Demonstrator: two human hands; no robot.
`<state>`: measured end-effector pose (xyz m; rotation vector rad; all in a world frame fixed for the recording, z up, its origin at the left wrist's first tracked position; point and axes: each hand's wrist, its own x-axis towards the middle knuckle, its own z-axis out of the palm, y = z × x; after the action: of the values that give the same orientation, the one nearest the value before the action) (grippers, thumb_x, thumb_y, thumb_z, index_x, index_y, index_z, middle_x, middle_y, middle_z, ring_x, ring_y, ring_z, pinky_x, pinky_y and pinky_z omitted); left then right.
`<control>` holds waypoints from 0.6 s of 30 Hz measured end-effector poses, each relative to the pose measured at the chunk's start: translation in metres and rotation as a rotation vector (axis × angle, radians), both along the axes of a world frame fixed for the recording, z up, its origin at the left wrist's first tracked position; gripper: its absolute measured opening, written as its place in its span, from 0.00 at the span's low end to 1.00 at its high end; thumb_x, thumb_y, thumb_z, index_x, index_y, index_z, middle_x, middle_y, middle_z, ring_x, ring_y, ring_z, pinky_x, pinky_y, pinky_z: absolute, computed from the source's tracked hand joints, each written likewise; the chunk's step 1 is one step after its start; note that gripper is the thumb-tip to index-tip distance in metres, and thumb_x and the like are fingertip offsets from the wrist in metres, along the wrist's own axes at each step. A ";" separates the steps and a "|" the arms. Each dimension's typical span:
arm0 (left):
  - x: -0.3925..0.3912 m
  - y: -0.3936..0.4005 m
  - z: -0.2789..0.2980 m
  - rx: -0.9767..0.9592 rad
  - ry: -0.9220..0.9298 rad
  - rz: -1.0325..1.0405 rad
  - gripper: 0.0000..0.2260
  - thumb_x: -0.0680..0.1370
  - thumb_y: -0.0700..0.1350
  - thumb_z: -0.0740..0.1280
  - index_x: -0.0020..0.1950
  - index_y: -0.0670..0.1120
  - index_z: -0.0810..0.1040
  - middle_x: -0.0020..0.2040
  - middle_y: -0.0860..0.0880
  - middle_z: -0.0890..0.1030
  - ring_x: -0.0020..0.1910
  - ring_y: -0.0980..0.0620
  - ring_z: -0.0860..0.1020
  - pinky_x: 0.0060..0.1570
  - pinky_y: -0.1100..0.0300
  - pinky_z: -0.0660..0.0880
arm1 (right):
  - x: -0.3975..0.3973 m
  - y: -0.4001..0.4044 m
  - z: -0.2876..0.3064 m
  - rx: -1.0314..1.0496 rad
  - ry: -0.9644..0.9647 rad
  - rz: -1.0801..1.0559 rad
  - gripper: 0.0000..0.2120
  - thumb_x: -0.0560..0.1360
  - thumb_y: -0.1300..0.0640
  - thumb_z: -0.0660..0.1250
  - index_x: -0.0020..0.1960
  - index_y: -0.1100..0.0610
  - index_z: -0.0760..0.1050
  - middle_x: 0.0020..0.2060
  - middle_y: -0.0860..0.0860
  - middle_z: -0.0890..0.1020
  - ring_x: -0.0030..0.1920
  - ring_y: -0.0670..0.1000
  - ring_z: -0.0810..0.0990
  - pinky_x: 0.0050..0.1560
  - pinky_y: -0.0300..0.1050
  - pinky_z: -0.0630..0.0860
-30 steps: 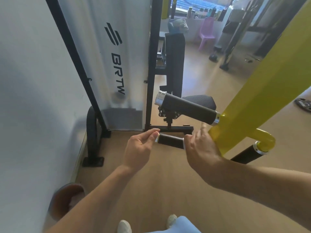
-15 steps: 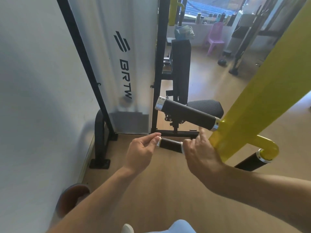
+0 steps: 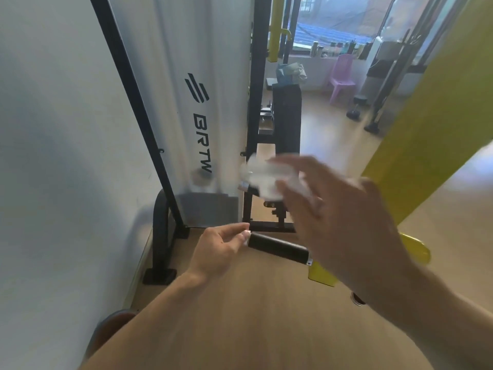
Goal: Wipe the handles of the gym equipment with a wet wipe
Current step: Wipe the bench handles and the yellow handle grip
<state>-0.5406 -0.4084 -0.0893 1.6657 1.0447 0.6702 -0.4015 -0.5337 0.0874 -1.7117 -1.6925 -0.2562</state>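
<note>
Right, the right hand is up at the upper handle, blurred, fingers loosely curled with a white wet wipe bunched under them and draped over the grip. Only the handle's metal end cap peeks out at the left edge of the wipe. Looks to me like the wiping of this top grip is the step in hand.

Lower down, the left hand is half closed, fingertips pinching at the end cap of the lower handle, seemingly steadying it; it holds nothing else.

Next, I'd say, the wipe needs wrapping round the grip and drawing along toward the yellow arm.

Room is tight on the left: the white shroud and its black frame post sit just beside the handle's free end, so strokes should stop short of it. To the right the wooden floor lies open, and the elbow has space there.
</note>
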 end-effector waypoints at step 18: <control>0.028 0.017 0.095 0.429 -0.255 0.075 0.07 0.78 0.55 0.67 0.54 0.57 0.82 0.50 0.62 0.84 0.52 0.58 0.82 0.55 0.64 0.78 | 0.016 0.042 -0.022 -0.458 -0.385 -0.128 0.19 0.82 0.42 0.56 0.63 0.55 0.66 0.52 0.52 0.79 0.46 0.51 0.74 0.54 0.48 0.69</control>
<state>-0.5126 -0.3916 0.0053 1.8450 0.8194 1.1888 -0.3852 -0.4915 0.0653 -2.2233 -2.0355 -0.2863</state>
